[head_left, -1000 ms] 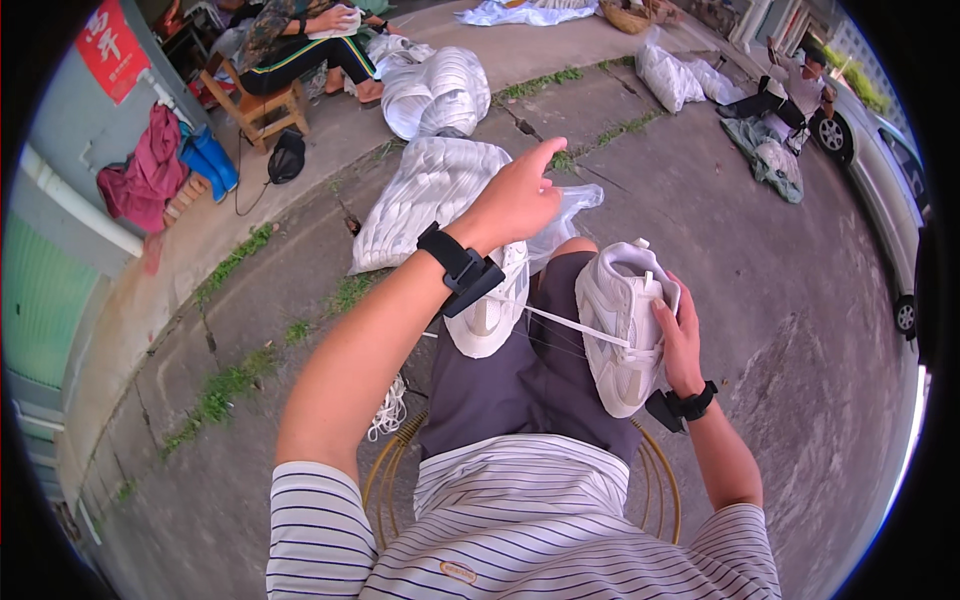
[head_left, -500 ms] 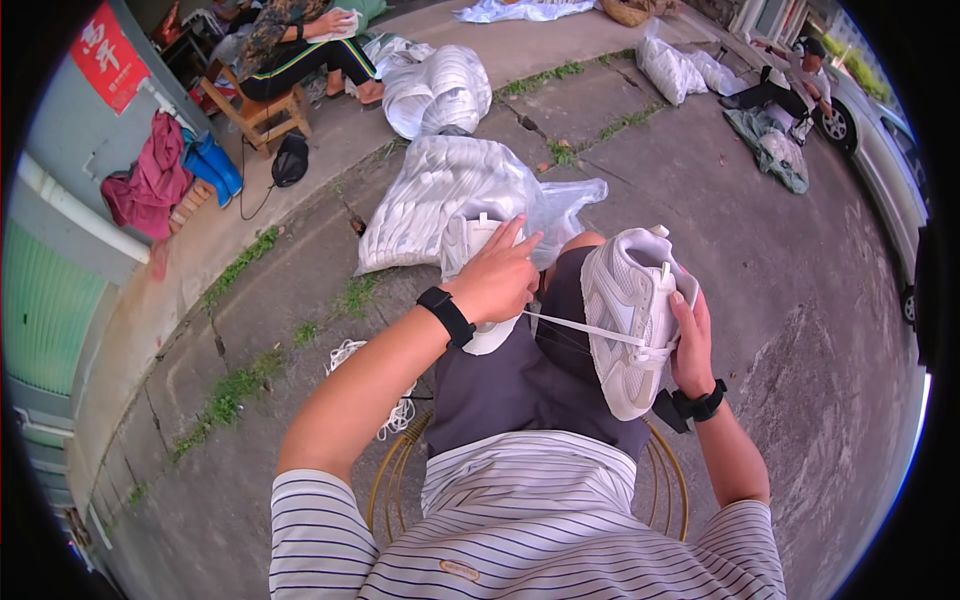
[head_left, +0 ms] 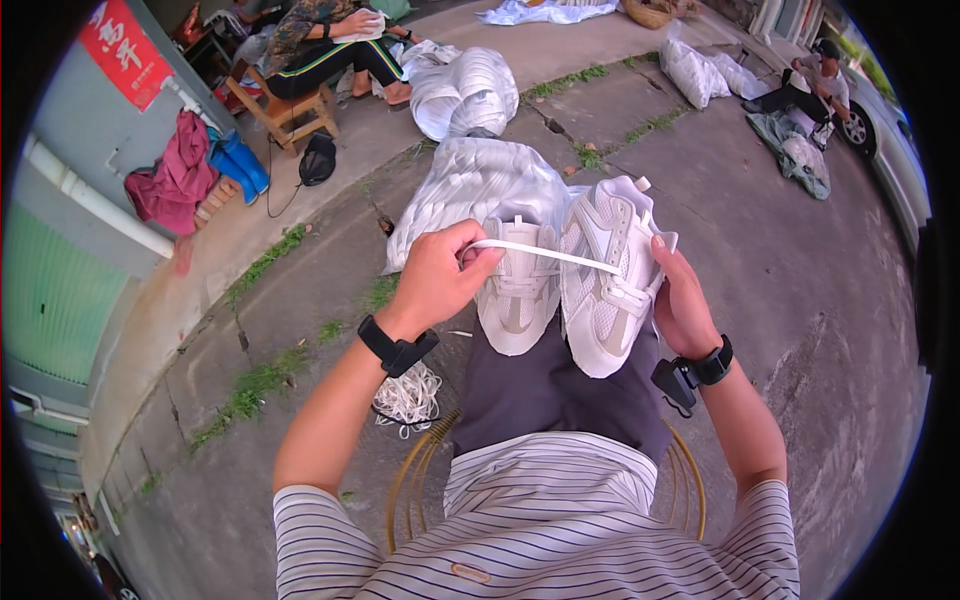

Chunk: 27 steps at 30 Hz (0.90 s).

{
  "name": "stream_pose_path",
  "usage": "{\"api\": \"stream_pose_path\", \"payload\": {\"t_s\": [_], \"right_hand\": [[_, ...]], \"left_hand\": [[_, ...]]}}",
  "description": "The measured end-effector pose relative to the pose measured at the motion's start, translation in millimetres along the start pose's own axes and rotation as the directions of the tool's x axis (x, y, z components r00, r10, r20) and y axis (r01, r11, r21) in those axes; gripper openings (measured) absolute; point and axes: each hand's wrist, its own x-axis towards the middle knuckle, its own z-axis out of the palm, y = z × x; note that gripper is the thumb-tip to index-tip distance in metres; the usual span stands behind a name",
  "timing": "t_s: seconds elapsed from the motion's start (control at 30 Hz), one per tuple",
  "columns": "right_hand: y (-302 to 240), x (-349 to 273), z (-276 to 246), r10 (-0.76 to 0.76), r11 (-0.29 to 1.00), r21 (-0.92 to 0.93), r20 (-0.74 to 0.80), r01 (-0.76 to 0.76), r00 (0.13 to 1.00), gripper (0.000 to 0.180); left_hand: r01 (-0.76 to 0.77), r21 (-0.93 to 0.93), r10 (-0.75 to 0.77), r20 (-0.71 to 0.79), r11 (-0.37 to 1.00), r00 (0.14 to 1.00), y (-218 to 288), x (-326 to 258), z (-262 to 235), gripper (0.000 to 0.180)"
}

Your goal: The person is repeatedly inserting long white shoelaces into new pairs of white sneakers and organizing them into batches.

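Observation:
A white-and-grey sneaker (head_left: 606, 275) is held in my right hand (head_left: 683, 300), its toe pointing toward me. My fingers are behind its right side and the thumb rests near the collar. From its lacing a white shoelace (head_left: 545, 250) runs taut to the left. My left hand (head_left: 445, 275) pinches that lace between thumb and fingers, in front of a second matching sneaker (head_left: 518, 290). This second shoe rests over my left leg, toe toward me, beside the held one. A tangle of white laces (head_left: 408, 398) hangs or lies below my left wrist.
Beyond my knees lies a clear plastic bag of white shoes (head_left: 460, 190), with another plastic bundle (head_left: 465, 95) behind it. A person sits on a wooden chair (head_left: 290, 115) at upper left. Another person (head_left: 825, 85) sits at upper right near a parked car (head_left: 885, 150).
My left hand has moved off the second sneaker to the left and pulls the lace across. The held sneaker has shifted left and away from me, next to the other one.

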Motion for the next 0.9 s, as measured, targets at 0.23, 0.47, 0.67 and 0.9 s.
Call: {"api": "stream_pose_path", "payload": {"t_s": [0.23, 0.47, 0.67, 0.9], "right_hand": [[27, 70, 64, -0.003, 0.998, -0.064, 0.047, 0.006, 0.999, 0.051], [63, 105, 96, -0.013, 0.982, -0.187, -0.063, 0.001, 0.998, 0.079], [92, 115, 105, -0.065, 0.949, -0.311, -0.031, 0.053, 0.997, 0.066], [89, 94, 119, 0.069, 0.953, -0.302, 0.1, -0.035, 0.993, 0.05]], "left_hand": [[0.179, 0.073, -0.165, -0.171, 0.981, 0.971, -50, -12, -36, 0.023], [0.251, 0.372, -0.21, -0.147, 0.894, 0.966, -90, -48, -51, 0.023], [0.315, 0.378, -0.277, -0.152, 0.871, 0.949, -119, -75, -47, 0.022], [0.341, 0.258, -0.332, -0.08, 0.904, 0.94, -142, -92, -25, 0.038]]}}
